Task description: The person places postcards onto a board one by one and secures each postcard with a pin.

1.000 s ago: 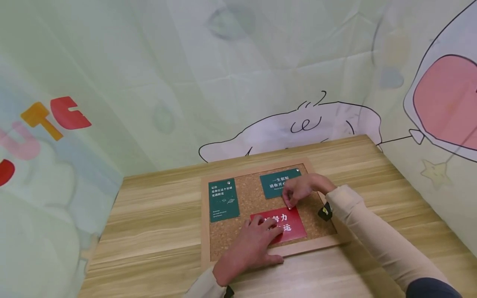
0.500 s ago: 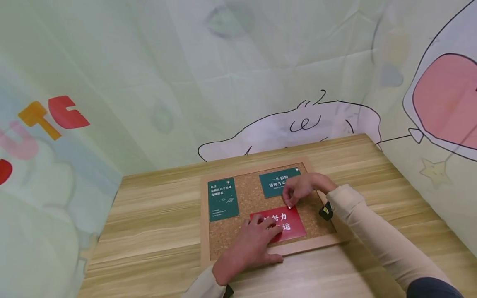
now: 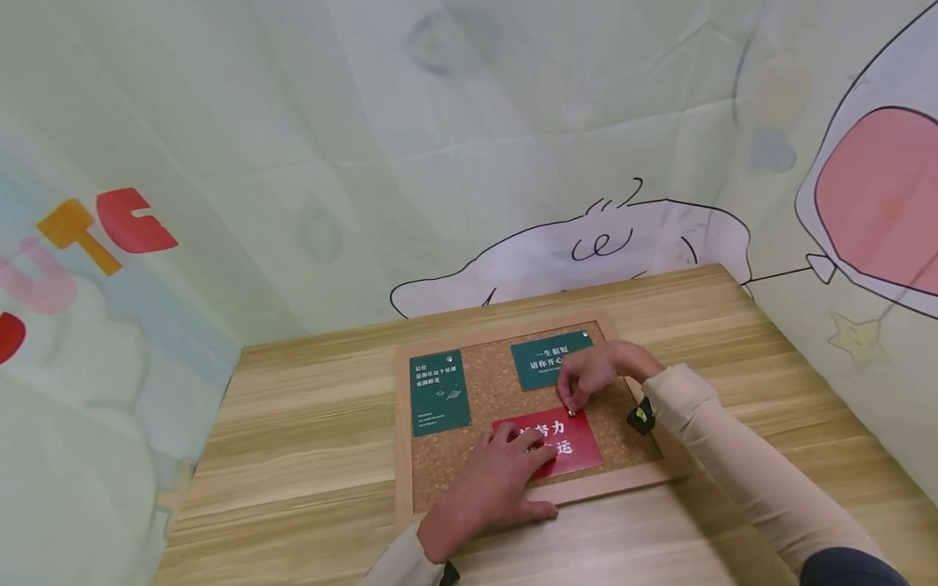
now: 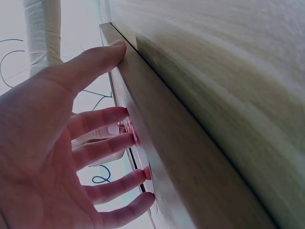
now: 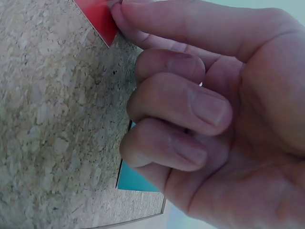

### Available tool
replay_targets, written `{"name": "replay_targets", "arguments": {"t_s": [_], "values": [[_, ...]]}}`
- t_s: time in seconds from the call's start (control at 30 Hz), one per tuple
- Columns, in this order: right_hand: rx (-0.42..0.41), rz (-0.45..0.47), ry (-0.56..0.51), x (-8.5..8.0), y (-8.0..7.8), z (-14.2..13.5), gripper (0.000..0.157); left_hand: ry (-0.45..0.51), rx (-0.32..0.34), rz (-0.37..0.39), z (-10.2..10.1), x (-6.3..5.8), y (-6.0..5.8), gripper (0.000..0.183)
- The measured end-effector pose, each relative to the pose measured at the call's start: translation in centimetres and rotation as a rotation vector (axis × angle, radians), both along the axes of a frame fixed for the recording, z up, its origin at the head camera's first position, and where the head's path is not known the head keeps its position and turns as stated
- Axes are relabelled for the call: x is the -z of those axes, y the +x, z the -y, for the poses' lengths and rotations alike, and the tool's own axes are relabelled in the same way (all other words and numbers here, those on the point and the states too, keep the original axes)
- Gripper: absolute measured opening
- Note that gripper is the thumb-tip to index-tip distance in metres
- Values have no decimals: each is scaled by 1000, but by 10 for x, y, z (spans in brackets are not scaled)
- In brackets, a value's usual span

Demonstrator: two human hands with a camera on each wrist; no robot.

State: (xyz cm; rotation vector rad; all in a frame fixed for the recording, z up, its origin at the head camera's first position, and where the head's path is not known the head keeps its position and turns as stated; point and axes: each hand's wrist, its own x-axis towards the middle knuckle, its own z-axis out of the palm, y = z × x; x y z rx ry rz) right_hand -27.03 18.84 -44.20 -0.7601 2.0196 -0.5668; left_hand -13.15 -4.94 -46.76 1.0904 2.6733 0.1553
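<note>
A red card [image 3: 586, 448] with white lettering lies on the framed cork board [image 3: 487, 374]. My left hand [image 3: 501, 472] rests over the card's left part, fingers spread on it. In the left wrist view its thumb [image 4: 105, 59] presses on the wooden frame [image 4: 157, 129]. Thumb and index finger of my right hand [image 3: 589, 376] pinch a small, pale push pin [image 3: 572, 413] at the card's top edge. The other fingers [image 5: 162, 105] curl into the palm. The pin's point is hidden.
One green card [image 3: 440, 407] is pinned at the board's left, another [image 3: 531, 374] at its top right, partly behind my right hand. The board lies on a wood-grain table [image 3: 315, 423]. A printed curtain [image 3: 352, 163] rises behind the table.
The right fingertips have shifted slightly down onto the red card's top edge, and more of the pin shows. The left hand and the cards have stayed in place.
</note>
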Motion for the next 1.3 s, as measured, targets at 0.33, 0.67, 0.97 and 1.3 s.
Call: {"name": "replay_targets", "arguments": {"t_s": [0.33, 0.67, 0.97, 1.3], "values": [[41, -33, 2, 1, 0, -2, 13, -2, 0, 2, 0, 1, 0, 79], [69, -179, 33, 0, 9, 5, 28, -2, -1, -1, -1, -1, 1, 79], [40, -256, 63, -3, 13, 9, 13, 3, -5, 10, -1, -2, 2, 79], [2, -103, -31, 1, 8, -4, 8, 9, -9, 12, 0, -2, 2, 79]]}}
